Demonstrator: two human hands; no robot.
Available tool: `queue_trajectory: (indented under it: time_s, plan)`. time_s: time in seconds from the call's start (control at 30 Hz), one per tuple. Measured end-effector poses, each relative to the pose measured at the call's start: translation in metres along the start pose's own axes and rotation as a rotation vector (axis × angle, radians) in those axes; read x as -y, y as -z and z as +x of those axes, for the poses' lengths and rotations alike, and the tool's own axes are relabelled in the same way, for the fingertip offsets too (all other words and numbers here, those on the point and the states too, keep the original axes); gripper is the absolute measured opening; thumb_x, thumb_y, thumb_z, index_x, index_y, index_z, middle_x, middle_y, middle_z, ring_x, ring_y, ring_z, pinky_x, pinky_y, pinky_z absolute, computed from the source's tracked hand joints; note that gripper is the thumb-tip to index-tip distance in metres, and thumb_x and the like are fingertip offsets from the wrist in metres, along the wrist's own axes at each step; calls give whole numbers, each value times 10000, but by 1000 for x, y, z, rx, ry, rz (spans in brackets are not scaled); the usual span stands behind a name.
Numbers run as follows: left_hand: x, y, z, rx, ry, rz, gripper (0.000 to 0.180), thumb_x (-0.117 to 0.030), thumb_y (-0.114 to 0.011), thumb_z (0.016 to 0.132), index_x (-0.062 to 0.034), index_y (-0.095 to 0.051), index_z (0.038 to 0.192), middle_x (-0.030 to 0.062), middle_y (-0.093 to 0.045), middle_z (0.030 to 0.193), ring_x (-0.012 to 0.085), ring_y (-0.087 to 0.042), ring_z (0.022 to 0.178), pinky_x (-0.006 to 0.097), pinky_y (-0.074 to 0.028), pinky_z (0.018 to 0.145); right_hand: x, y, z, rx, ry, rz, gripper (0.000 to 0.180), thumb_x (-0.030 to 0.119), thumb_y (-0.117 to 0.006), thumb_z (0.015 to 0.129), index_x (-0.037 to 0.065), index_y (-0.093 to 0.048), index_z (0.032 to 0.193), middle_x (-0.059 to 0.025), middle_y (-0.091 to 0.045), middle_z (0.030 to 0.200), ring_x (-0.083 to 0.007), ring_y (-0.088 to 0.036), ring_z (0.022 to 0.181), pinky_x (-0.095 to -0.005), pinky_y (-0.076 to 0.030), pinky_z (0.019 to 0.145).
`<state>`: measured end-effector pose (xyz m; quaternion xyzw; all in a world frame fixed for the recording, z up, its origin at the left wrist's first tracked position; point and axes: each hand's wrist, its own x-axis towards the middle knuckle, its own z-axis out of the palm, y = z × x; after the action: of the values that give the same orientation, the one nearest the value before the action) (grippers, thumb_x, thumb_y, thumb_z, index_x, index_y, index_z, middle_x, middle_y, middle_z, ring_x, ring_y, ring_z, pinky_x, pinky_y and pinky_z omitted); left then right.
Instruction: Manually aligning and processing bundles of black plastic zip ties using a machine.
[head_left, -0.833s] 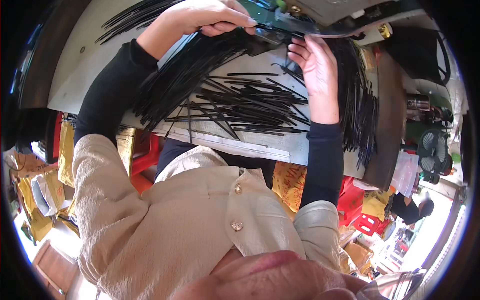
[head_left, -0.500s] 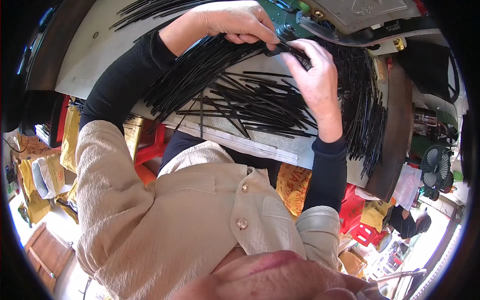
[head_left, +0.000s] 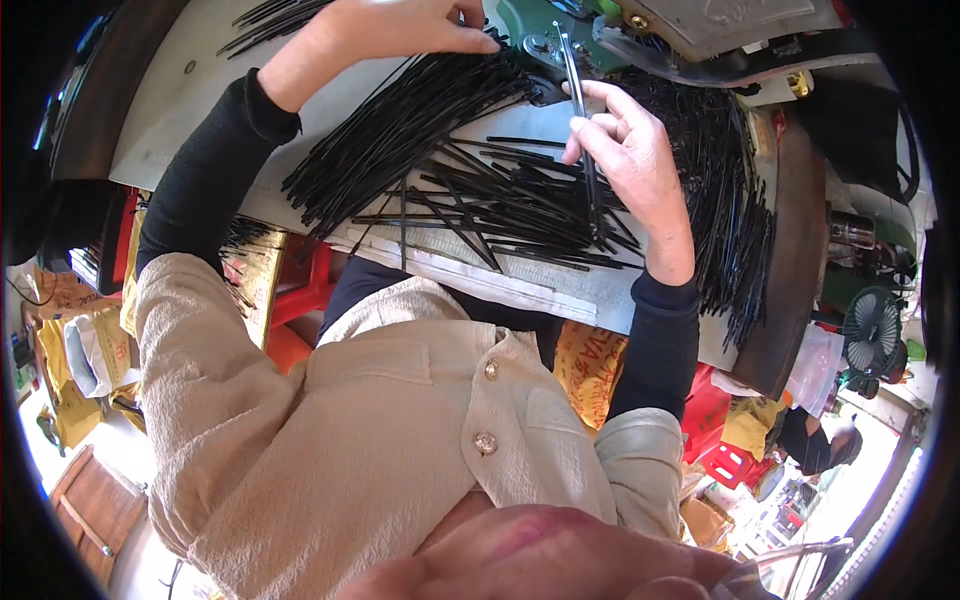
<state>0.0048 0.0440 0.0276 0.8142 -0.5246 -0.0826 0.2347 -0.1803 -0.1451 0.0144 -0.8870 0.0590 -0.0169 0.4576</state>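
My right hand (head_left: 630, 145) pinches a long, slim black stick (head_left: 577, 80) between thumb and fingers. Its upper end looks shiny and forked, and its lower end overlaps the loose sticks. My left hand (head_left: 425, 28) is at the top edge, partly cut off, thumb stretched out and apart from the curled fingers. Nothing shows in it. The thumb tip is beside the upper end of a thick bundle of black sticks (head_left: 400, 140). Between my hands and my body, loose black sticks (head_left: 520, 205) lie crisscross on the pale worktable (head_left: 235, 120).
A green machine base (head_left: 520, 20) and a grey machine body (head_left: 720, 25) stand at the far side. More black sticks (head_left: 725, 210) are heaped at the right, by the dark table edge (head_left: 795, 260). A small fan (head_left: 870, 330) and another person (head_left: 815, 445) are farther right.
My hands were together at the machine and have come apart. The left moved up and left; the right drew back slightly, with the stick now upright in its fingers.
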Motion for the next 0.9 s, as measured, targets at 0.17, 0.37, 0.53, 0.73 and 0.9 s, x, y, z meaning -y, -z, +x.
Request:
queue_trajectory:
  time_s: [0.17, 0.37, 0.53, 0.73, 0.9]
  plan:
    - [-3, -13, 4, 53, 53, 96, 287, -321, -646, 787, -39, -676, 829, 150, -661, 742, 312, -643, 695, 385, -501, 648, -2, -3, -1, 61, -61, 158, 351, 135, -559, 859, -26, -542, 1170, -51, -661, 693, -56, -541, 605, -204, -404, 591]
    - [9, -13, 12, 130, 85, -174, 287, -265, -649, 788, -3, -670, 903, 115, -660, 706, 211, -617, 592, 321, -498, 576, -3, -4, 0, 120, -103, 300, 334, 165, -573, 859, -3, -559, 1147, -41, -655, 711, -51, -517, 564, -196, -410, 536]
    - [-3, -10, 13, 95, 178, -331, 283, -231, -643, 804, 18, -663, 937, 79, -660, 700, 131, -592, 553, 278, -485, 521, -8, -7, 1, 170, -122, 367, 327, 187, -568, 860, 1, -565, 1129, -39, -645, 700, -58, -529, 553, -192, -420, 511]
    - [-5, -23, 21, 46, 140, -620, 313, -172, -613, 828, 21, -624, 1074, 68, -633, 688, 92, -559, 512, 237, -444, 465, -5, -7, 0, 141, -108, 385, 352, 184, -560, 851, -2, -535, 1149, -54, -644, 711, -73, -546, 566, -199, -431, 509]
    - [-15, -35, 25, 49, 25, -817, 397, -102, -547, 850, 46, -525, 1218, 69, -619, 704, 80, -513, 476, 220, -406, 426, -5, -7, 1, 105, -105, 445, 367, 169, -555, 841, -11, -513, 1158, -71, -645, 742, -83, -557, 602, -203, -435, 512]
